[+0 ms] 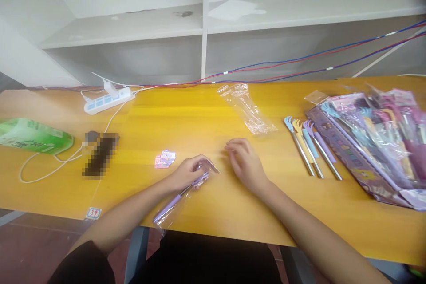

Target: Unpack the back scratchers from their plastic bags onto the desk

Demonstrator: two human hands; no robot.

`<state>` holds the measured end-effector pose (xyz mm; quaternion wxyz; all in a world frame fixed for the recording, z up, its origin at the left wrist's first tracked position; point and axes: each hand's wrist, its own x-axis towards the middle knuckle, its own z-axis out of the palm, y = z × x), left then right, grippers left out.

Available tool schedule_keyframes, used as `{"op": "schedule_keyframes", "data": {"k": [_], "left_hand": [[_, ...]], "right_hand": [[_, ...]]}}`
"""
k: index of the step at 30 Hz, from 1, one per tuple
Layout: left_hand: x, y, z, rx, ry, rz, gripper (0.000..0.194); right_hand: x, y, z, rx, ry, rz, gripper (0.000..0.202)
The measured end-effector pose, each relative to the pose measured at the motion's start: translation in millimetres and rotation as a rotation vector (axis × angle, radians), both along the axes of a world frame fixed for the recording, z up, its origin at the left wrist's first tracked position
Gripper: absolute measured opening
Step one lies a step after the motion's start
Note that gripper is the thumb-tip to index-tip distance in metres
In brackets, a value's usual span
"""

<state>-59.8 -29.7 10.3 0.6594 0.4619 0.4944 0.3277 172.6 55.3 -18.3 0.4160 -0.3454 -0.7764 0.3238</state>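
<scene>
My left hand (189, 172) is closed around the top of a clear plastic bag holding a purple back scratcher (171, 208). The scratcher slants toward the table's front edge, its claw end partly hidden under my fingers. A thin flat edge, perhaps a card or the bag's flap, sticks out beyond my fingertips. To its right, my right hand (246, 164) hovers over the table with loosely curled fingers and nothing visible in it. Small pink and purple cards (164, 159) lie beside my left hand. Blue, yellow and purple back scratchers (304, 146) lie unwrapped to the right.
Flat clear plastic bags (248, 108) lie toward the back. At the right, a purple printed box (349, 155) overflows with bagged back scratchers. The left side has a power strip (108, 100), a green plastic pack (36, 136), a white cable and a blurred dark object (101, 155).
</scene>
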Motion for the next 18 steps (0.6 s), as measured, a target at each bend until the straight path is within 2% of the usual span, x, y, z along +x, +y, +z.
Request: {"op": "schedule_keyframes", "data": {"k": [2, 3, 6, 8, 10, 14, 18], "left_hand": [[0.6, 0.0, 1.2, 0.006, 0.012, -0.001, 0.05], [1.1, 0.0, 1.5, 0.001, 0.016, 0.012, 0.052], [3.2, 0.0, 1.0, -0.024, 0.052, 0.073, 0.056], [4.4, 0.2, -0.5, 0.004, 0.102, 0.094, 0.058], [4.9, 0.4, -2.8, 0.081, 0.162, 0.086, 0.058], [4.3, 0.4, -7.1, 0.169, 0.249, 0.056, 0.053], [3.7, -0.4, -8.0, 0.219, 0.26, 0.048, 0.045]], "right_hand": [[-1.0, -9.2, 5.6, 0.327, -0.09, 0.002, 0.023], [-1.9, -14.4, 9.6, 0.432, -0.096, 0.014, 0.025], [-6.9, -27.7, 19.5, 0.576, -0.074, 0.083, 0.035], [-11.4, -31.6, 19.9, 0.617, -0.093, 0.119, 0.041], [-14.7, -31.2, 15.4, 0.625, -0.122, 0.094, 0.039], [-13.8, -24.4, 5.9, 0.533, -0.182, -0.004, 0.023], [-5.9, -18.1, 8.5, 0.403, -0.204, 0.042, 0.017]]}}
